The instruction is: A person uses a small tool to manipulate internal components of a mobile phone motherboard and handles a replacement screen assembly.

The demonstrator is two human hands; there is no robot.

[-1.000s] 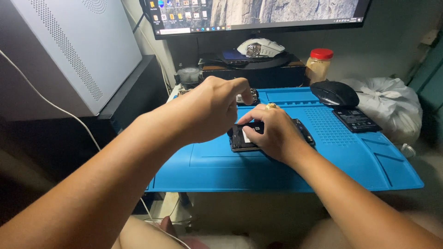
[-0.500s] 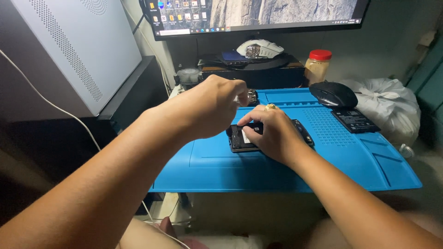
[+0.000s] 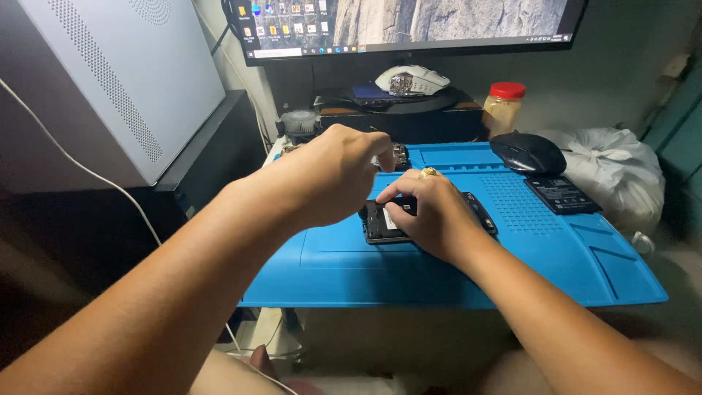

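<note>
An opened black phone [image 3: 380,222] lies on the blue work mat [image 3: 453,271]. My right hand [image 3: 431,212], with a gold ring on one finger, rests on top of the phone and presses it down, covering most of it. My left hand [image 3: 329,172] hovers above the phone's far left end with fingers curled and pinched together near a small dark part [image 3: 398,156] at the mat's back edge. Whether the left fingers hold anything is hidden.
A black mouse [image 3: 528,152] and a flat black battery [image 3: 561,194] lie on the mat's right. Behind stand a monitor [image 3: 409,25], a white mouse [image 3: 412,79], a red-lidded jar [image 3: 502,107], a white bag [image 3: 614,172]. A grey computer case [image 3: 117,80] stands at left.
Both hands stay over the phone. The left hand has shifted slightly lower and nearer the right hand; the right hand has barely moved.
</note>
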